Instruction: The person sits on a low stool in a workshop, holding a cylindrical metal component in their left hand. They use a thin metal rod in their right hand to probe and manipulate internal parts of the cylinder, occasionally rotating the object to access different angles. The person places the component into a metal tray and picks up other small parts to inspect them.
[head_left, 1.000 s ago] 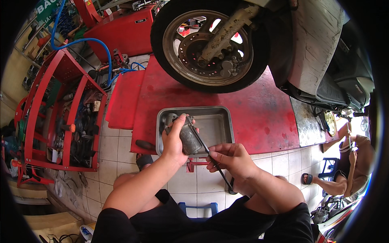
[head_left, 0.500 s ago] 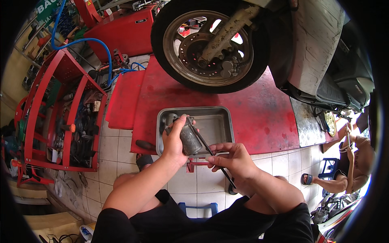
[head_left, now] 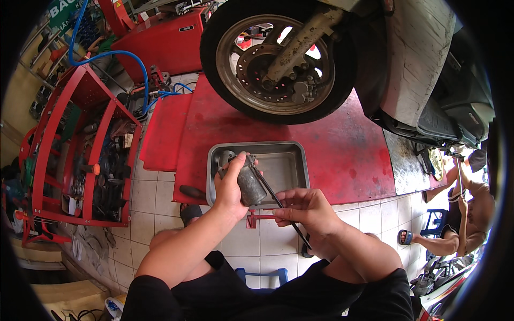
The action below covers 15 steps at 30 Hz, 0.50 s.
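My left hand [head_left: 230, 191] is wrapped round a grey metal cylinder [head_left: 250, 186], which looks like a small starter motor, tilted above a metal tray [head_left: 286, 165]. My thumb rests on its upper end. A thin, straight black rod or cable [head_left: 272, 193] runs from the cylinder's top right down toward my knees; I cannot tell which it is. Thumb and fingers of my right hand [head_left: 308, 211] pinch it beside the cylinder's lower end. The tray sits at the near edge of a red platform [head_left: 342, 155]. Next to its left wall lies a dark tool handle [head_left: 191, 191].
A motorbike's front wheel [head_left: 214, 69] stands over the platform. To the left is a red rack [head_left: 37, 182] full of parts, with a blue hose [head_left: 144, 75] behind it. At the far right another person [head_left: 479, 211] sits near a blue stool [head_left: 432, 222].
My right hand's fingers have closed in slightly on the black rod or cable. The cylinder and my left hand stay almost where they were.
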### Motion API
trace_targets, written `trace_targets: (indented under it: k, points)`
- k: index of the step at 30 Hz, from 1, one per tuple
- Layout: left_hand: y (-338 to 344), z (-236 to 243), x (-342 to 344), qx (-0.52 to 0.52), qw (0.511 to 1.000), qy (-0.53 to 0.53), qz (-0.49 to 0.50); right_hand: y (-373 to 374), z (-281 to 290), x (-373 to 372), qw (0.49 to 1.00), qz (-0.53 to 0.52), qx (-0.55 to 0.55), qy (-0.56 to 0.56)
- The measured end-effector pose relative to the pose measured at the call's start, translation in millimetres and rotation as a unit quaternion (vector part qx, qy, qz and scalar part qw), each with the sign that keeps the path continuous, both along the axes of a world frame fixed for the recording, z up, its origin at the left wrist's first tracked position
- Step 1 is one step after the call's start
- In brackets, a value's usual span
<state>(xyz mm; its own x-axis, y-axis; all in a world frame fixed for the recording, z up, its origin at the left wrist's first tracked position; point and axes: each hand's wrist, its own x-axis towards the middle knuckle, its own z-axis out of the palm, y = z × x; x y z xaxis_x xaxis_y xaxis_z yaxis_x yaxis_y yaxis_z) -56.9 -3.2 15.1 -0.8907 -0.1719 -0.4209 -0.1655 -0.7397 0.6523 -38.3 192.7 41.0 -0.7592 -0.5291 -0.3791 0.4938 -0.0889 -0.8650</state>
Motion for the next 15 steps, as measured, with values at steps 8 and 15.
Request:
trace_targets:
  k: [8,15]
  points:
    - [0.3,-0.9,-0.7,-0.004,1.0,0.003,0.0,0.6,3.0,-2.6,0.999,-0.005,0.004,-0.036]
    - [-1.5,-0.7,-0.2,0.004,1.0,0.01,-0.013,0.0,1.1,-4.5,0.996,-0.014,-0.014,-0.084]
